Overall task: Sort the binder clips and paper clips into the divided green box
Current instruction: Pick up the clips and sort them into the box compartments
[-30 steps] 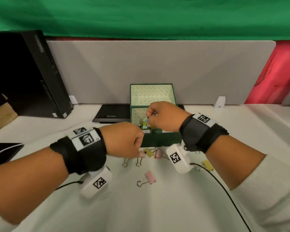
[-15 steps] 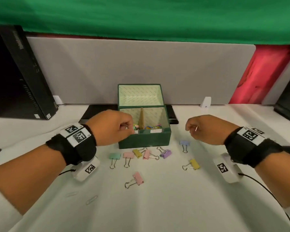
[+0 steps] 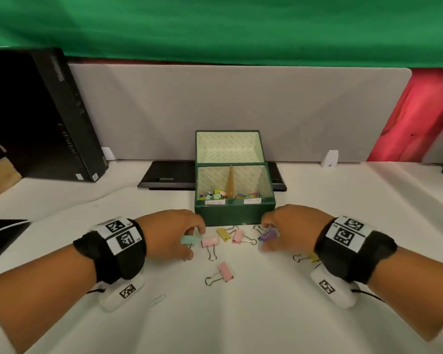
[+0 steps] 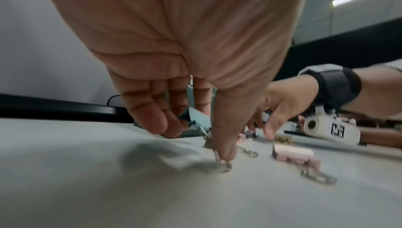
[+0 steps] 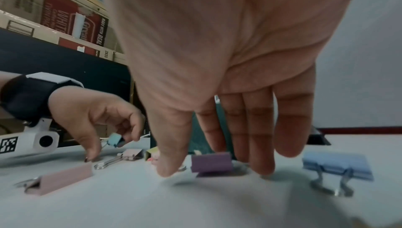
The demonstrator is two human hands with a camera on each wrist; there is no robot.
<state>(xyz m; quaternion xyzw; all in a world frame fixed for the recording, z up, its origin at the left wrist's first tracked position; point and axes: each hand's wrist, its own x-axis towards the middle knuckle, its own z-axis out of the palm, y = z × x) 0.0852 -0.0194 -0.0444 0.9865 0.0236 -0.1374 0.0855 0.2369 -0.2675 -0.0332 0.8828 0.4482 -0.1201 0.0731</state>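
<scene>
The green box (image 3: pixel 234 213) stands open, split by a tan divider (image 3: pixel 231 182). Binder clips (image 3: pixel 214 194) lie in its left compartment and paper clips (image 3: pixel 250 194) in its right. My left hand (image 3: pixel 193 241) pinches a teal binder clip (image 3: pixel 189 240) between fingers and thumb, and the clip's wire handle touches the table (image 4: pixel 195 118). My right hand (image 5: pixel 215 171) is low over a purple binder clip (image 5: pixel 212 162), fingers straight, thumb on one side and fingers on the other. Loose on the table are pink clips (image 3: pixel 210 242), (image 3: pixel 225 270), a yellow clip (image 3: pixel 223 233) and a blue clip (image 5: pixel 336 164).
A pale paper clip (image 3: pixel 157 299) lies near my left wrist. Partly under my right wrist sits another yellow binder clip (image 3: pixel 313 257). A black computer tower (image 3: pixel 49 118) stands at the back left. Behind the box are a flat black device (image 3: pixel 169 175) and a grey partition (image 3: pixel 241 111).
Both hands came down from box height to the table in front of the box. The left hand took hold of the teal clip; the right hand opened over the purple clip.
</scene>
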